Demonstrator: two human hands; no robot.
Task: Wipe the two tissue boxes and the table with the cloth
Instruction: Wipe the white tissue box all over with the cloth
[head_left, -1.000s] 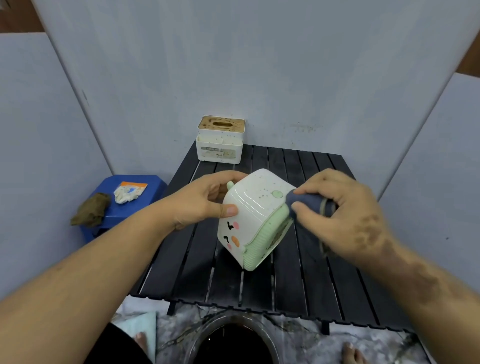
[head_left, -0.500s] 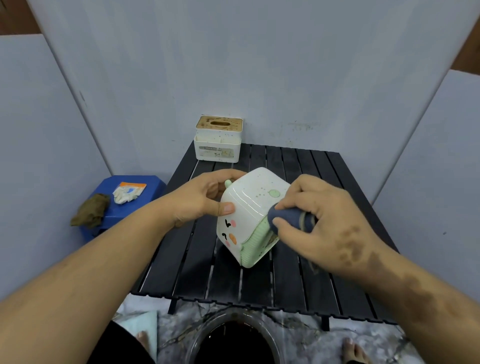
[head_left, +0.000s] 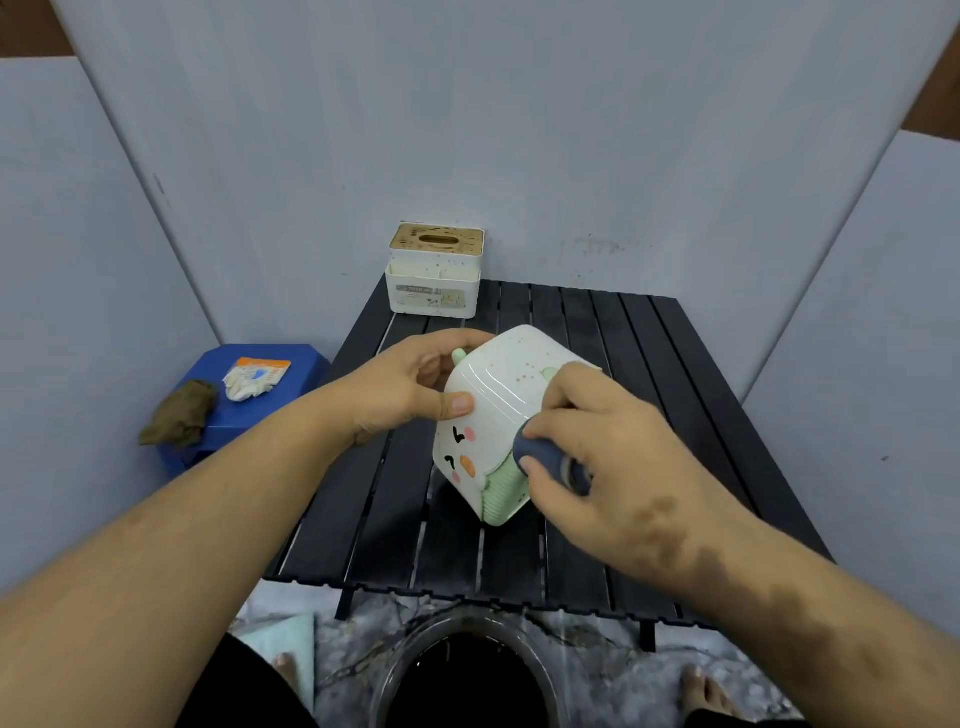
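Observation:
A white and green tissue box (head_left: 493, 400) with a cartoon face is tilted on one edge on the black slatted table (head_left: 649, 364). My left hand (head_left: 400, 389) grips its left side, thumb on the front face. My right hand (head_left: 597, 447) holds a bunched dark blue cloth (head_left: 545, 457) and presses it against the box's right side, over the green ribbed part. A second tissue box (head_left: 434, 275), white with a speckled wooden lid, stands at the table's far left edge by the wall.
A blue stool (head_left: 291, 358) left of the table carries a brown rag (head_left: 179, 415) and a white crumpled packet (head_left: 254, 376). A round dark bin (head_left: 467, 670) sits on the floor below the table's near edge, between my feet. Grey panels enclose the table.
My right hand has slid the cloth down and leftward along the box's right side, from near the top corner to the green ribbed part. My left hand keeps its grip.

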